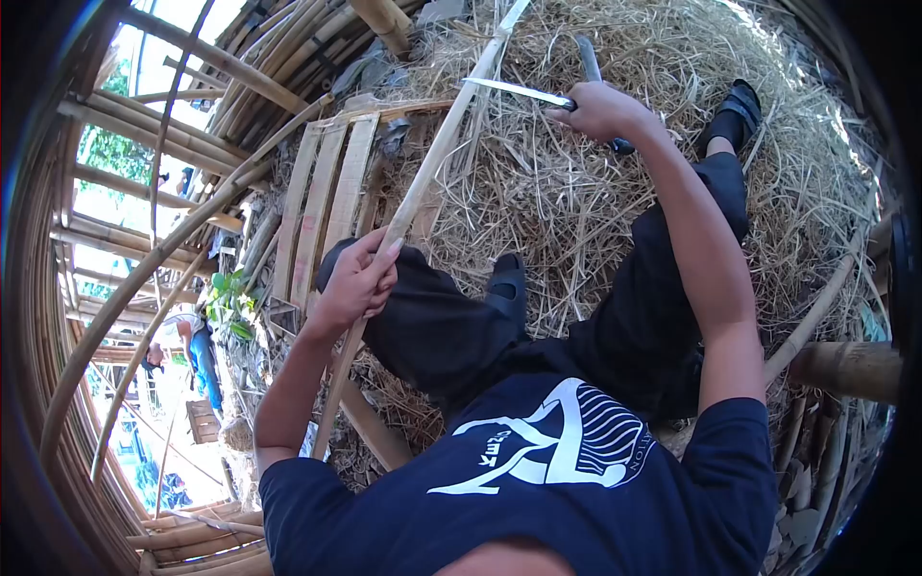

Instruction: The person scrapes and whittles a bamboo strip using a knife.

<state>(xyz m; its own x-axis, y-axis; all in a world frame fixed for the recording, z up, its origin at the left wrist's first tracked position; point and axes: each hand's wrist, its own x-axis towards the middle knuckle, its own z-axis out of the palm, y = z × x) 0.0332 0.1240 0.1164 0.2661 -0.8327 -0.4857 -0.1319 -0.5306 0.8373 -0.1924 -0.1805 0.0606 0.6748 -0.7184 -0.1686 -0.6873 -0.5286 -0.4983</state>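
A long pale bamboo strip (437, 154) runs slantwise from the top of the view down past my left side. My left hand (361, 283) is wrapped round it near my knee. My right hand (602, 113) grips the dark handle of a knife (519, 90), whose bright blade points left, with its tip at or near the strip's edge; contact is hard to tell. Beside and partly behind my right hand, a curved tool (588, 60) lies on the straw, with its dark handle end showing below the hand.
Straw and shavings (538, 202) cover the ground between my sandalled feet. A wooden slatted pallet (322, 192) lies at the left. Bamboo framing (144, 240) stands beyond it, with a bent-over person (197, 355) outside. A thick bamboo pole (850, 372) is at right.
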